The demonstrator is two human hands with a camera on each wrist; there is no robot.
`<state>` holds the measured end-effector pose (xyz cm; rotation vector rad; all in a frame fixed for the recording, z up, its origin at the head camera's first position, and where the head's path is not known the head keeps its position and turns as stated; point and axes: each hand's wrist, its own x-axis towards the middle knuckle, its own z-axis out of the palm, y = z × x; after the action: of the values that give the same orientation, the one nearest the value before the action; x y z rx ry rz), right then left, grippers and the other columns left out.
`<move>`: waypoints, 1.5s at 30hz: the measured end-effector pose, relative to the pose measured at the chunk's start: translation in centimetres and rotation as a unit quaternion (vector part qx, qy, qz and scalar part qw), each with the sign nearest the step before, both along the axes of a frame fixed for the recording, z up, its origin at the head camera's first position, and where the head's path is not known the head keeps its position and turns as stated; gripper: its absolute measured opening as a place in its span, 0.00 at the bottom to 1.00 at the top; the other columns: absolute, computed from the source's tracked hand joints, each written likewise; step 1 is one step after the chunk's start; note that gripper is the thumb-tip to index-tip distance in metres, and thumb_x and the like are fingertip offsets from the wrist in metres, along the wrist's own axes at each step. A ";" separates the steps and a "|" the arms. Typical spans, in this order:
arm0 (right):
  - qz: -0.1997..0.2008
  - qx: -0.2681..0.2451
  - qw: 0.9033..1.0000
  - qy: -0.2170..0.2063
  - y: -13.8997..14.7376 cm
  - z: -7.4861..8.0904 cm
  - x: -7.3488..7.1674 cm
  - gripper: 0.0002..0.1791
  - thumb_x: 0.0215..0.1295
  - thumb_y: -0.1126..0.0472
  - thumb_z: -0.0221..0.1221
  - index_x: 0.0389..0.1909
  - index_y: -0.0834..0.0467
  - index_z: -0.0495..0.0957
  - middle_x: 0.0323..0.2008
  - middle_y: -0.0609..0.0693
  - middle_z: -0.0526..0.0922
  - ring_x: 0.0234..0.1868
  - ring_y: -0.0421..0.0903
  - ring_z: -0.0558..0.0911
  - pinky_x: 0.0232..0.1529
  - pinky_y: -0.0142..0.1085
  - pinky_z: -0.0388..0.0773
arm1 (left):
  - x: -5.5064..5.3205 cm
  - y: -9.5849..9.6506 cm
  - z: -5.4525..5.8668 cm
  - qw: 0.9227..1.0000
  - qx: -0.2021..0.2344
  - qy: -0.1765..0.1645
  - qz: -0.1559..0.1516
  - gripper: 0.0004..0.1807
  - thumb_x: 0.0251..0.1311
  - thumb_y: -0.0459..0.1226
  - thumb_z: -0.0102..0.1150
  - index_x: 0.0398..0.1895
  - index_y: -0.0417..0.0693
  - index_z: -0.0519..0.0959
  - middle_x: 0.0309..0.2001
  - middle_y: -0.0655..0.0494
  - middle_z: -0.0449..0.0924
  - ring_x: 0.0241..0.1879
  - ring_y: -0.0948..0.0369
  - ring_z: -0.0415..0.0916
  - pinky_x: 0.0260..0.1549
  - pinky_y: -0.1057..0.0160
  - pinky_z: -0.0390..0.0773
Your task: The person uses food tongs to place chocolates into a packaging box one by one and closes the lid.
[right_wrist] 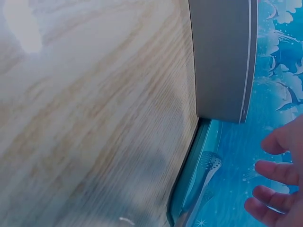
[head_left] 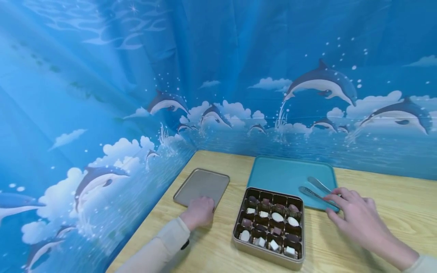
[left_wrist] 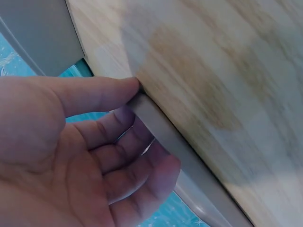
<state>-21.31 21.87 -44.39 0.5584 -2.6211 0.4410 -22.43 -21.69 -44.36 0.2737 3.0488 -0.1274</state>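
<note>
At the near right corner of a flat metal tin lid [head_left: 205, 185], my left hand [head_left: 199, 211] has its thumb at the edge. In the left wrist view the curled fingers lie over the lid's rim [left_wrist: 170, 132], opposite the thumb. My right hand [head_left: 356, 216] hovers with parted fingers around the near end of metal tongs [head_left: 312, 192], which lie on a teal tray [head_left: 280, 172]. The right wrist view has the tongs' perforated tip [right_wrist: 210, 162] apart from the fingers. Between both hands stands an uncovered metal tin [head_left: 266, 257] of dark and white chocolates [head_left: 277, 217] in a divided insert.
The wooden table [head_left: 218, 242] has its left edge beside the lid. A blue curtain [head_left: 239, 57] printed with dolphins hangs behind and to the left. The tin's far side stands close against the tray's near edge.
</note>
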 end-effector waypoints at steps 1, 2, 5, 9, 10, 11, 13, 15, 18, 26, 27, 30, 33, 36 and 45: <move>0.001 -0.001 1.000 0.001 -0.1 0.0 0.0 0.18 0.57 0.56 0.70 0.49 0.51 0.84 0.52 0.57 0.81 0.51 0.59 0.78 0.40 0.55 0.64 | -0.1 0.0 0.0 1.000 0.000 -0.004 -0.002 0.13 0.54 0.31 0.60 0.16 0.52 0.72 0.29 0.54 0.81 0.35 0.53 0.81 0.41 0.45 0.83; 0.003 -0.002 1.000 0.000 -0.1 -0.1 0.1 0.18 0.57 0.56 0.70 0.50 0.52 0.84 0.53 0.58 0.81 0.51 0.60 0.78 0.40 0.55 0.64 | -0.1 0.0 0.0 1.000 0.002 -0.005 -0.003 0.12 0.53 0.31 0.61 0.17 0.52 0.73 0.30 0.54 0.82 0.35 0.53 0.82 0.41 0.45 0.83; 0.007 -0.003 1.000 -0.003 -0.3 -0.2 0.3 0.19 0.56 0.56 0.70 0.50 0.53 0.84 0.53 0.59 0.81 0.52 0.60 0.79 0.40 0.54 0.64 | -0.2 -0.1 -0.1 1.000 0.010 -0.002 -0.011 0.10 0.51 0.31 0.62 0.18 0.51 0.74 0.30 0.53 0.82 0.34 0.53 0.81 0.38 0.47 0.83; 0.012 -0.006 1.000 0.003 -0.5 -0.3 0.4 0.17 0.56 0.57 0.70 0.47 0.52 0.85 0.52 0.58 0.81 0.50 0.59 0.80 0.38 0.51 0.64 | -0.1 -0.3 -0.3 0.999 0.039 0.025 -0.019 0.13 0.50 0.32 0.64 0.15 0.51 0.71 0.24 0.55 0.78 0.26 0.57 0.77 0.29 0.52 0.82; 0.013 -0.006 1.000 0.006 -0.5 -0.3 0.4 0.16 0.56 0.57 0.70 0.47 0.52 0.85 0.52 0.57 0.81 0.50 0.59 0.80 0.37 0.50 0.64 | -0.1 -0.3 -0.2 0.998 0.044 0.037 -0.022 0.14 0.50 0.33 0.64 0.14 0.52 0.70 0.22 0.56 0.77 0.24 0.58 0.75 0.26 0.54 0.81; 0.015 -0.008 1.000 0.009 -0.5 -0.3 0.4 0.16 0.55 0.57 0.70 0.46 0.52 0.85 0.51 0.57 0.81 0.49 0.59 0.81 0.37 0.50 0.63 | 0.0 -0.3 -0.1 0.997 0.049 0.053 -0.027 0.15 0.50 0.32 0.64 0.14 0.52 0.69 0.21 0.56 0.76 0.22 0.59 0.74 0.24 0.56 0.80; 0.017 -0.011 1.000 0.014 -0.6 -0.2 0.4 0.16 0.55 0.57 0.70 0.46 0.52 0.85 0.52 0.57 0.81 0.50 0.59 0.81 0.37 0.50 0.63 | 0.0 -0.2 0.3 0.993 0.058 0.096 -0.042 0.15 0.51 0.31 0.64 0.15 0.52 0.69 0.19 0.57 0.74 0.19 0.61 0.72 0.20 0.58 0.77; 0.020 -0.014 1.000 0.016 -0.7 -0.1 0.4 0.16 0.55 0.57 0.70 0.46 0.52 0.85 0.52 0.57 0.81 0.50 0.59 0.81 0.37 0.50 0.63 | 0.0 0.0 1.0 0.985 0.057 0.149 -0.059 0.12 0.52 0.31 0.63 0.18 0.51 0.72 0.19 0.58 0.74 0.19 0.62 0.71 0.18 0.61 0.74; 0.026 -0.019 0.999 0.022 -1.0 0.1 0.5 0.16 0.55 0.57 0.70 0.46 0.51 0.85 0.53 0.57 0.81 0.50 0.59 0.81 0.38 0.48 0.64 | 0.1 0.1 2.2 0.965 0.040 0.247 -0.082 0.06 0.54 0.33 0.65 0.26 0.49 0.77 0.22 0.57 0.78 0.19 0.62 0.74 0.15 0.63 0.72; 0.042 -0.024 0.998 0.033 -2.1 0.5 0.6 0.15 0.56 0.58 0.70 0.46 0.46 0.85 0.51 0.52 0.80 0.44 0.53 0.82 0.38 0.45 0.61 | 0.7 0.0 6.3 0.931 0.064 0.352 -0.070 0.07 0.64 0.36 0.62 0.33 0.44 0.75 0.17 0.58 0.73 0.11 0.66 0.64 0.07 0.70 0.61; 0.043 -0.025 0.998 0.031 -2.2 0.6 0.7 0.15 0.56 0.58 0.70 0.46 0.46 0.85 0.51 0.52 0.80 0.43 0.53 0.82 0.38 0.45 0.60 | 0.9 0.1 6.8 0.933 0.084 0.344 -0.066 0.07 0.65 0.36 0.61 0.33 0.44 0.74 0.16 0.59 0.70 0.11 0.67 0.61 0.07 0.72 0.59; 0.049 -0.029 0.998 0.036 -2.8 1.1 0.8 0.15 0.57 0.59 0.69 0.46 0.45 0.84 0.51 0.51 0.80 0.42 0.51 0.83 0.38 0.45 0.61 | 1.6 0.4 8.1 0.931 0.146 0.329 -0.061 0.07 0.68 0.35 0.58 0.33 0.43 0.73 0.15 0.62 0.66 0.10 0.70 0.57 0.07 0.74 0.57; 0.058 -0.036 0.996 0.049 -3.2 1.5 1.0 0.17 0.56 0.60 0.70 0.48 0.45 0.84 0.51 0.50 0.80 0.40 0.48 0.82 0.39 0.44 0.61 | 2.0 0.6 9.0 0.917 0.214 0.331 -0.060 0.06 0.69 0.35 0.56 0.34 0.42 0.73 0.16 0.62 0.65 0.11 0.70 0.57 0.09 0.73 0.59; 0.071 -0.046 0.995 0.061 -3.8 1.8 1.0 0.19 0.55 0.61 0.71 0.49 0.45 0.84 0.51 0.49 0.80 0.37 0.45 0.81 0.39 0.42 0.62 | 2.2 0.5 9.7 0.895 0.279 0.344 -0.060 0.06 0.71 0.36 0.54 0.35 0.44 0.72 0.16 0.61 0.64 0.13 0.69 0.57 0.11 0.71 0.61; 0.097 -0.069 0.993 -0.001 -5.3 3.0 1.9 0.18 0.65 0.53 0.66 0.56 0.45 0.81 0.55 0.47 0.80 0.39 0.40 0.84 0.44 0.47 0.69 | 2.9 0.4 12.2 0.806 0.509 0.297 -0.054 0.09 0.74 0.39 0.54 0.39 0.42 0.73 0.22 0.51 0.75 0.17 0.62 0.65 0.15 0.67 0.67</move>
<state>-19.44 16.57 -41.38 0.7696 -2.5242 0.6791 -19.51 -21.24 -32.14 0.5297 3.2956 1.7639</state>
